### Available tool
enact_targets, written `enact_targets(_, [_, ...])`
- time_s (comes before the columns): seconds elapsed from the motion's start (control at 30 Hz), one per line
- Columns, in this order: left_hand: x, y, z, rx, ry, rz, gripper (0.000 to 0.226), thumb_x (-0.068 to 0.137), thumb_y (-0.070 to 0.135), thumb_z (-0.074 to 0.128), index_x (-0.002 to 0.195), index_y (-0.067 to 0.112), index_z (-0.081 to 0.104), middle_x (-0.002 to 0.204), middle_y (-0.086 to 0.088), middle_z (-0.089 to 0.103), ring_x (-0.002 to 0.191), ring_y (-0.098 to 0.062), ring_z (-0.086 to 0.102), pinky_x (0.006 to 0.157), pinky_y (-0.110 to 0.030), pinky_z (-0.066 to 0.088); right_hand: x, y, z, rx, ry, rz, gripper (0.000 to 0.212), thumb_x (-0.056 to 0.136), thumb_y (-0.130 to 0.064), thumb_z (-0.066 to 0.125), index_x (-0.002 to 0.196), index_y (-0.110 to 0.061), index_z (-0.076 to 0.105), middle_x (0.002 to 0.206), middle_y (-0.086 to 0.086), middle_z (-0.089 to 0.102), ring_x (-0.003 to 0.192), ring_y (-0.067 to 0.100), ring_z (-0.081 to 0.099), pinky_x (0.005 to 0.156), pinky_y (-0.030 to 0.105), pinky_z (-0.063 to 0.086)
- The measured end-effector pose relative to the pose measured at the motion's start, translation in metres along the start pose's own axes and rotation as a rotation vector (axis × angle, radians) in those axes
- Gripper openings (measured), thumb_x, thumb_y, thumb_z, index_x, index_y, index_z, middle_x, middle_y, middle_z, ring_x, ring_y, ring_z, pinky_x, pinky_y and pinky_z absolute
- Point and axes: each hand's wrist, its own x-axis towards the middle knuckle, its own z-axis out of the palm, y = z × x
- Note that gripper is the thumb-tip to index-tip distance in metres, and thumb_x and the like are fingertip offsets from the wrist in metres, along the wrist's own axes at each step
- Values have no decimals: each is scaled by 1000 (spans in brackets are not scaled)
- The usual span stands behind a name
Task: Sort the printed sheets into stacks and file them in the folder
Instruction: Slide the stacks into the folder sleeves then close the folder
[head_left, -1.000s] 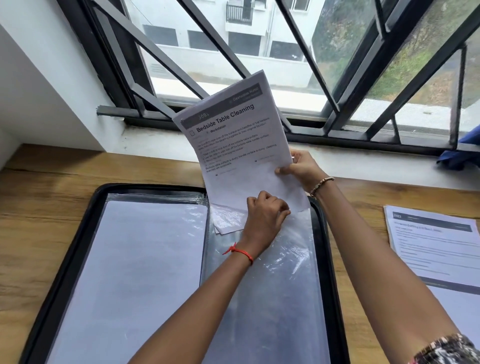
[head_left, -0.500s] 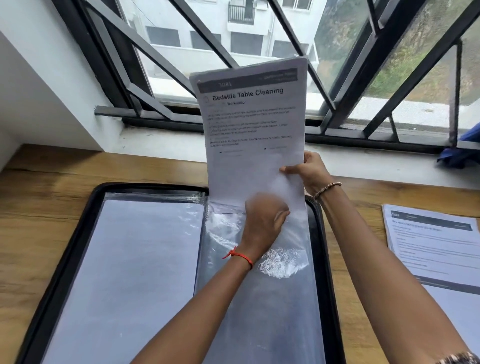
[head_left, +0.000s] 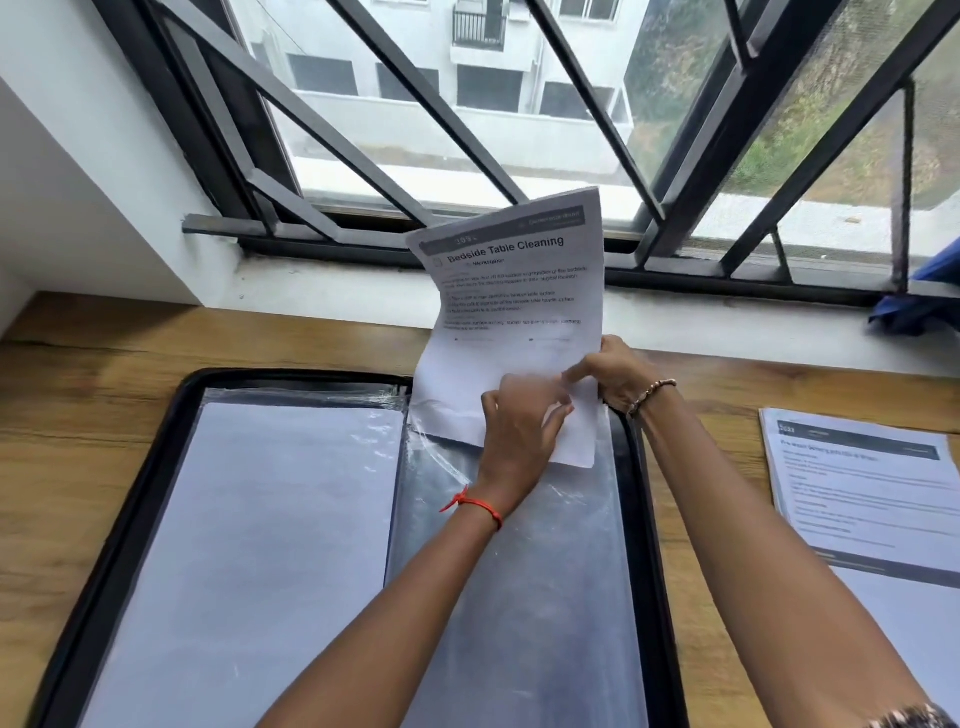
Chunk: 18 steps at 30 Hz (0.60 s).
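Head view: grips a stack of white printed paper sheets (head_left: 519, 296) upright, with the left hand (head_left: 519, 423) pinching its lower part and the right hand (head_left: 618, 374) curled round its right edge, over the clear plastic sleeve (head_left: 545, 597) of an open black folder (head_left: 160, 467) below the grip; second flat printed stack (head_left: 862, 499) well right.

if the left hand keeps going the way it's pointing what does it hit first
Probably the right hand. The left hand, resting on the printed sheet, points up and to the right, and the right hand pinches the sheet's edge just beyond its fingertips. Motion blur leaves the depth unclear.
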Motion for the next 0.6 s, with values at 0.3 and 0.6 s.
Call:
enact_targets(0.3, [-2, -2, 2, 18, -51, 40, 19, 83, 32, 52, 85, 19, 67, 86, 3, 62, 84, -19, 51, 68, -30, 27, -8, 3, -15, -67, -253, 109, 36, 72, 25, 49, 91, -3, 60, 87, 13, 65, 73, 24, 64, 67, 31, 55])
enact_targets(0.6, [-2, -2, -1, -12, -82, 18, 15, 84, 28, 54, 83, 18, 65, 86, 2, 63, 83, -24, 56, 69, -34, 33, -6, 0, -19, -25, -116, 28, 26, 74, -25, 75, 89, -8, 63, 85, 8, 63, 64, 16, 62, 54, 22, 49])
